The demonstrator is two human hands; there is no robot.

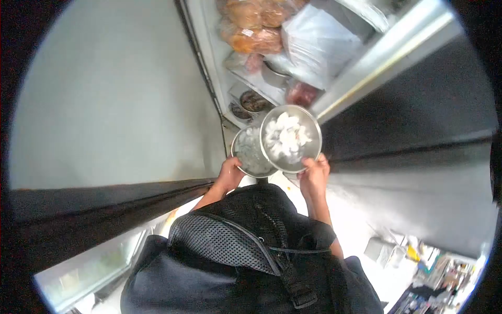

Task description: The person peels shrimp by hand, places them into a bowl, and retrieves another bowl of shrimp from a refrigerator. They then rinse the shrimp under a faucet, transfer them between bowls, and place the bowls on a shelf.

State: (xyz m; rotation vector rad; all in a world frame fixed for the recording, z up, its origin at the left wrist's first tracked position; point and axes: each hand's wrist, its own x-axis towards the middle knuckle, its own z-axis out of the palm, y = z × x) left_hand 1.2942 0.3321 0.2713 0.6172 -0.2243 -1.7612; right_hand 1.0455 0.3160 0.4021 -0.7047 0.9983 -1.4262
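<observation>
My left hand [230, 174] grips the rim of a metal bowl [252, 168] holding pale, greyish translucent pieces. In my right hand [315, 175] is a second metal bowl [317, 131], its rim pinched between thumb and fingers. White chunky pieces [286, 133] lie inside this one. The right bowl overlaps the left one in this view and hides part of it. Both bowls are held in front of the opening of a refrigerator [206, 31].
On the shelves are bagged brown food [256, 21], a white plastic bag [319, 44], a red package [301, 93] and round dark containers [253, 100]. The open door [120, 94] stands at left, a dark panel [408, 104] at right. Cluttered goods [444, 277] lie at lower right.
</observation>
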